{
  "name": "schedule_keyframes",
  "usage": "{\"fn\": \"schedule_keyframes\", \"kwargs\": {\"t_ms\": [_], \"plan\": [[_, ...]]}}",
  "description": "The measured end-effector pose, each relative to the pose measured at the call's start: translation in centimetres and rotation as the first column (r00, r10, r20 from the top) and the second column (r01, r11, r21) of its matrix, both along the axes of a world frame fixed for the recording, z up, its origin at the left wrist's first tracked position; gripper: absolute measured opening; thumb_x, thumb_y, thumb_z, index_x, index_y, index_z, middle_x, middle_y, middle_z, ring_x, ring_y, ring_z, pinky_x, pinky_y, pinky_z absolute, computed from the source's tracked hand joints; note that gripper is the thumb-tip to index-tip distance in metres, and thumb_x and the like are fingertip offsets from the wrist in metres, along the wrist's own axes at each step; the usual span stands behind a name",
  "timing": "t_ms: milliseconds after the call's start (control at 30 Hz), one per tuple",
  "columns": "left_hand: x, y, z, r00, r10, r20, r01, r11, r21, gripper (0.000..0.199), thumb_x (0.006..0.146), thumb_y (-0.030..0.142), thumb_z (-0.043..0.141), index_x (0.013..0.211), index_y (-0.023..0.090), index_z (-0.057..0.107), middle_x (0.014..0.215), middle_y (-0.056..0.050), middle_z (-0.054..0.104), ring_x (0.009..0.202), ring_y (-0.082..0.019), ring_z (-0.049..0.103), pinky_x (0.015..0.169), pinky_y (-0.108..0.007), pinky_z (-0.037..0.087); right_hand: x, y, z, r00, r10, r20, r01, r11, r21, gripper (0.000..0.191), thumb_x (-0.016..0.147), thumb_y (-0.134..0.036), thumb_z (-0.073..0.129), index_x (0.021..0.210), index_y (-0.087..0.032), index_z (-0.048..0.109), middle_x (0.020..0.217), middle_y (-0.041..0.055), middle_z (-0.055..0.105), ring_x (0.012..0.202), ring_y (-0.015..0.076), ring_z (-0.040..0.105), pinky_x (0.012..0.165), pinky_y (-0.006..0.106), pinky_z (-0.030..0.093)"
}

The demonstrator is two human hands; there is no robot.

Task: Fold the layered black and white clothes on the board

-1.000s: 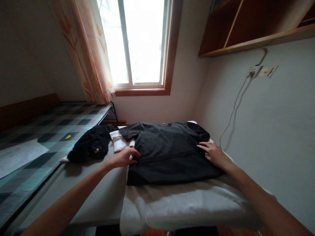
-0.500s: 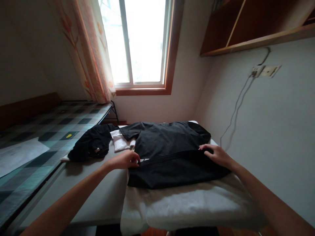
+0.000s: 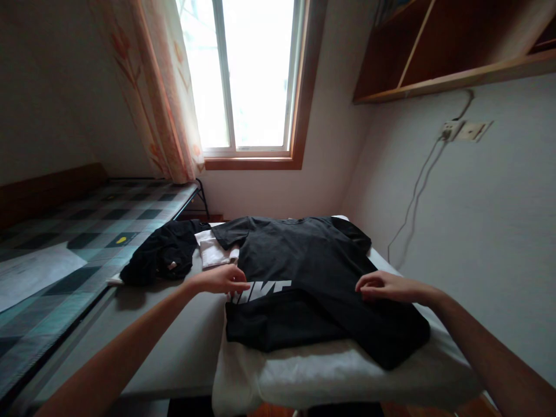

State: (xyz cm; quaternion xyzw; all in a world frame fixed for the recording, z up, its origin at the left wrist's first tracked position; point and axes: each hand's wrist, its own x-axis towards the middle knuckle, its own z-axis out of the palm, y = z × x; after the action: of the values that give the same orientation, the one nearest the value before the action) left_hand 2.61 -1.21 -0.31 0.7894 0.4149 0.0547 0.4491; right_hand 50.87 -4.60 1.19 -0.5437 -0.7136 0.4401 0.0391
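A black short-sleeved T-shirt [image 3: 299,249] lies spread out before me, its collar towards the window. Part of its lower edge is folded up on the left, with white lettering [image 3: 264,288] partly showing above the fold. On the right, the lower corner lies flat, pointing towards me. My left hand [image 3: 221,279] hovers at the shirt's left side beside the lettering, fingers loosely stretched. My right hand [image 3: 386,287] is over the shirt's right edge, fingers slightly bent and apart. Neither hand visibly grips cloth.
Under the shirt is a white cloth [image 3: 304,370] on a pale table [image 3: 169,341]. A crumpled black garment [image 3: 160,252] and a folded white cloth [image 3: 214,253] lie to the left. Beyond stands a bed with a checked mattress [image 3: 99,231] and a paper sheet [image 3: 35,275].
The folded-up lower part of the T-shirt has dropped back on the right, uncovering some white lettering. My right hand has let go and moved towards me; my left hand has loosened.
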Motion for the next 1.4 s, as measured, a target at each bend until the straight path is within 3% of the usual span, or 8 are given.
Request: {"fn": "schedule_keyframes", "kwargs": {"t_ms": [267, 500, 600, 667, 900, 1000, 1267, 1400], "plan": [[0.2, -1.5, 0.3, 0.982, -0.18, 0.058, 0.186, 0.976, -0.115, 0.045, 0.063, 0.051, 0.085, 0.095, 0.021, 0.079, 0.075, -0.003, 0.073, 0.064, -0.016, 0.062, 0.057, -0.024, 0.046, -5.2, -0.7, -0.5, 0.99, 0.117, -0.081, -0.113, 0.992, 0.053, 0.051, 0.076, -0.063, 0.067, 0.092, -0.015, 0.074, 0.085, 0.0069, 0.072, 0.075, 0.0181, 0.063, 0.066, 0.027, 0.049], [-0.5, -2.4, 3.4, 0.914, -0.303, 0.27, 0.395, 0.82, -0.415, 0.059, 0.076, 0.058, 0.073, 0.121, 0.02, 0.071, 0.088, -0.009, 0.077, 0.078, -0.022, 0.07, 0.069, -0.031, 0.052, -4.2, -1.1, 0.1, 0.98, 0.131, -0.15, -0.18, 0.905, -0.385, 0.063, 0.077, -0.072, 0.059, 0.101, -0.014, 0.07, 0.064, 0.0035, 0.068, 0.051, 0.0134, 0.061, 0.05, 0.022, 0.044], [-0.8, -0.6, 2.3, 0.959, 0.011, 0.282, 0.045, 0.981, -0.191, 0.045, 0.082, 0.053, 0.069, 0.108, 0.016, 0.074, 0.081, -0.007, 0.075, 0.073, -0.018, 0.069, 0.066, -0.027, 0.049, -3.1, -0.1, 0.0, 0.996, 0.0, -0.09, -0.018, 0.978, -0.207, 0.06, 0.076, -0.074, 0.059, 0.087, -0.016, 0.067, 0.065, 0.0048, 0.068, 0.052, 0.0128, 0.061, 0.051, 0.023, 0.043], [-1.1, 1.0, 0.6, 0.946, 0.18, 0.268, -0.192, 0.981, 0.017, 0.04, 0.084, 0.051, 0.064, 0.099, 0.015, 0.074, 0.078, -0.007, 0.073, 0.071, -0.018, 0.067, 0.063, -0.027, 0.048, -2.3, 0.5, -0.4, 0.995, -0.093, -0.032, 0.091, 0.995, -0.041, 0.06, 0.074, -0.076, 0.058, 0.079, -0.017, 0.063, 0.065, 0.0051, 0.067, 0.054, 0.0134, 0.06, 0.052, 0.024, 0.043], [-2.2, 5.8, -3.4, 0.899, 0.389, 0.2, -0.4, 0.547, 0.736, 0.027, 0.085, 0.034, 0.058, 0.103, 0.02, 0.073, 0.11, -0.009, 0.067, 0.107, -0.026, 0.062, 0.097, -0.04, 0.048, 1.9, -0.7, -2.4, 0.897, -0.291, 0.334, 0.208, 0.943, 0.261, 0.05, 0.07, -0.069, 0.059, 0.064, -0.02, 0.054, 0.061, 0.0045, 0.061, 0.053, 0.0171, 0.057, 0.05, 0.028, 0.038], [-2.9, 7.4, -3.7, 0.857, 0.502, 0.119, -0.388, 0.476, 0.789, 0.034, 0.085, 0.032, 0.057, 0.114, 0.02, 0.07, 0.123, -0.012, 0.063, 0.117, -0.029, 0.058, 0.102, -0.044, 0.045, 3.9, -2.6, -2.8, 0.822, -0.358, 0.443, 0.235, 0.922, 0.309, 0.047, 0.069, -0.066, 0.063, 0.061, -0.021, 0.052, 0.062, 0.0061, 0.062, 0.057, 0.0207, 0.059, 0.052, 0.029, 0.037], [-4.5, 10.2, -5.5, 0.925, 0.377, 0.049, -0.301, 0.646, 0.701, 0.054, 0.066, 0.026, 0.064, 0.119, 0.018, 0.069, 0.126, -0.01, 0.062, 0.114, -0.028, 0.061, 0.101, -0.038, 0.049, 6.2, -6.5, -3.3, 0.745, -0.468, 0.475, 0.416, 0.883, 0.217, 0.042, 0.059, -0.056, 0.074, 0.06, -0.023, 0.049, 0.058, 0.0061, 0.061, 0.052, 0.0245, 0.06, 0.05, 0.034, 0.043], [-5.0, 10.6, -6.3, 0.902, 0.405, 0.148, -0.377, 0.574, 0.727, 0.033, 0.073, 0.028, 0.059, 0.101, 0.021, 0.074, 0.119, -0.007, 0.066, 0.107, -0.025, 0.065, 0.095, -0.036, 0.053, 4.5, -7.2, -1.7, 0.901, -0.409, 0.146, 0.391, 0.91, 0.135, 0.036, 0.055, -0.052, 0.077, 0.065, -0.022, 0.059, 0.076, 0.0092, 0.071, 0.081, 0.031, 0.069, 0.075, 0.038, 0.055]]}}
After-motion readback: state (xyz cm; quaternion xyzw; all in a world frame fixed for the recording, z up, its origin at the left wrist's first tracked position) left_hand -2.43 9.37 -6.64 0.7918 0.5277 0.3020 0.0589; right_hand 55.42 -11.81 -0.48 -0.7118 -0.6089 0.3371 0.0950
